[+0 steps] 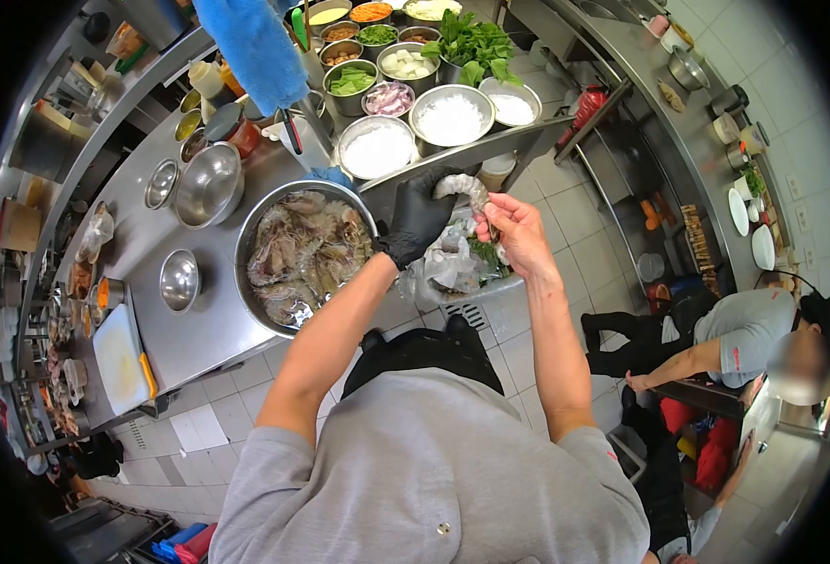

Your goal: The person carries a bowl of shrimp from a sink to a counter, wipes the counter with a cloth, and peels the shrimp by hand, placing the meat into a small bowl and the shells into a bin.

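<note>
A grey raw shrimp (463, 186) is held up between both hands, its body curved. My left hand (418, 214), in a black glove, is closed on one end of it. The bare fingers of my right hand (520, 233) pinch the other end. Left of my gloved hand, a large metal bowl (240, 277) holds many raw shrimp (307, 249) in liquid. Below the hands stands a bin lined with a clear plastic bag (452, 268), partly hidden by my hands, with green scraps inside.
Several metal containers of chopped ingredients and white grains (377, 150) fill the counter ahead. Empty metal bowls (180, 280) and a white cutting board (122, 362) lie left. A blue cloth (255, 56) hangs ahead. A co-worker (748, 334) bends at the right.
</note>
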`<move>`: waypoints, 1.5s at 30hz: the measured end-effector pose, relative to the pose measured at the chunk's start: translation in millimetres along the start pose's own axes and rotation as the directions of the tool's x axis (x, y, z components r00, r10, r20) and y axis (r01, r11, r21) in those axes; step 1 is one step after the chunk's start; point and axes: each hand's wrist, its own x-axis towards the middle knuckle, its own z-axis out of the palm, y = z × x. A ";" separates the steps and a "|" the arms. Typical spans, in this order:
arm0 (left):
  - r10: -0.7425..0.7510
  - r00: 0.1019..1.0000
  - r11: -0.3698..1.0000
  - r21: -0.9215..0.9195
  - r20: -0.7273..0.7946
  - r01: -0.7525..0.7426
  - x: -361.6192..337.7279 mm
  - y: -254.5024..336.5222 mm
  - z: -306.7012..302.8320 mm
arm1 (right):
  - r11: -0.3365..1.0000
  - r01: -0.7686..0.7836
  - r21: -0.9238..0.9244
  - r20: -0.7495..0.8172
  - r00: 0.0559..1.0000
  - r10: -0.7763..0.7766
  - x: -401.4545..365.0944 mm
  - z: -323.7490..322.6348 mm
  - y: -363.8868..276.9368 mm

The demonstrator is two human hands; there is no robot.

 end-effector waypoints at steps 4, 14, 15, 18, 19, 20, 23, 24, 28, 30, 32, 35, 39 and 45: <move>-0.213 0.974 0.951 0.248 0.082 0.187 0.7 -1.6 -5.3 | 0.997 0.047 0.057 -0.017 0.999 -0.046 -1.0 -8.5 -9.9; 0.098 0.973 0.987 0.104 0.210 -0.122 4.1 2.7 -2.6 | 0.990 -0.088 -0.114 -0.016 0.996 0.087 6.8 -27.2 -24.8; 0.171 0.962 0.976 0.095 0.213 -0.194 6.3 16.3 -5.5 | 0.985 -0.103 -0.139 0.003 0.995 0.104 7.4 -26.4 -25.7; 0.263 0.892 0.896 0.249 0.369 -0.367 9.7 36.8 -8.1 | 0.968 -0.151 -0.198 0.052 0.985 0.164 9.2 -19.3 -30.4; 0.290 0.852 0.852 0.288 0.436 -0.437 11.2 41.0 -9.5 | 0.963 -0.172 -0.206 0.061 0.980 0.188 10.3 -16.6 -31.3; 0.309 0.807 0.800 0.321 0.504 -0.507 13.4 44.3 -11.3 | 0.958 -0.192 -0.214 0.071 0.975 0.211 11.5 -13.5 -32.0; 0.291 0.752 0.695 0.409 0.592 -0.591 16.7 36.8 -13.8 | 0.938 -0.215 -0.273 0.078 0.967 0.244 15.1 -4.6 -35.4; 0.276 0.748 0.669 0.438 0.603 -0.600 17.1 32.1 -14.6 | 0.936 -0.216 -0.276 0.096 0.963 0.251 16.4 -3.3 -35.7; 0.321 0.722 0.565 0.488 0.613 -0.666 12.9 37.3 -22.6 | 0.929 -0.223 -0.294 0.140 0.952 0.273 20.7 1.8 -36.8; 0.442 0.682 0.526 0.447 0.583 -0.723 12.3 34.0 -25.3 | 0.922 -0.231 -0.310 0.138 0.949 0.284 22.8 6.8 -37.2; 0.394 0.705 0.520 0.489 0.590 -0.700 11.2 28.8 -26.7 | 0.912 -0.242 -0.330 0.125 0.947 0.297 24.4 13.1 -36.6; 0.324 0.733 0.511 0.542 0.597 -0.667 9.1 27.8 -30.6 | 0.913 -0.238 -0.332 0.153 0.941 0.301 28.9 15.1 -32.2; 0.243 0.768 0.532 0.581 0.592 -0.616 2.3 29.3 -34.8 | 0.905 -0.252 -0.342 0.138 0.939 0.314 29.4 18.6 -34.9; 0.301 0.778 0.485 0.613 0.552 -0.623 1.3 30.7 -36.2 | 0.911 -0.191 -0.364 0.175 0.947 0.268 28.7 23.6 -36.9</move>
